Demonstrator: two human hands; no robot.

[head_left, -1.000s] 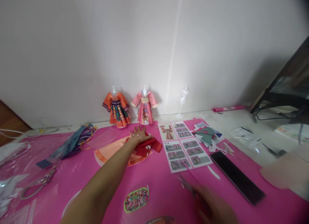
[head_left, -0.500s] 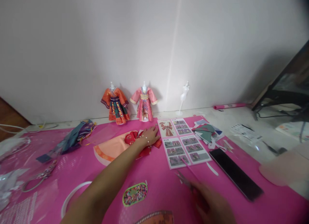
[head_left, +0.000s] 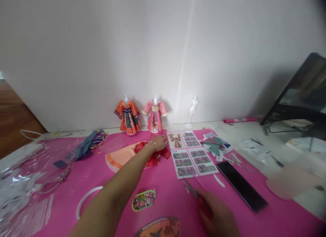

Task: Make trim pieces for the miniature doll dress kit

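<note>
My left hand (head_left: 158, 142), with a beaded bracelet at the wrist, reaches forward and lies over red fabric pieces (head_left: 154, 159). Its fingers look stretched out, with no item visible in them. Left of the hand, a peach fabric piece (head_left: 122, 154) with an orange border is spread out. My right hand (head_left: 219, 213), blurred, grips scissors (head_left: 191, 188), whose blades are parted and point away from me. Just beyond the blades is a printed picture sheet (head_left: 192, 154). A green-rimmed oval case of tiny coloured beads (head_left: 144, 200) sits between my arms.
Two miniature robes, one orange (head_left: 127, 118) and one pink (head_left: 155, 116), hang on small stands by the wall. A bare white mannequin (head_left: 193, 109) stands beside them. A black phone (head_left: 241, 186) lies right; plastic bags (head_left: 17, 192) and a white ring (head_left: 85, 199) lie left.
The view has shifted slightly, so the robes and mannequin appear lower. My left hand stays at the red fabric, a little farther forward. My right hand still holds the scissors.
</note>
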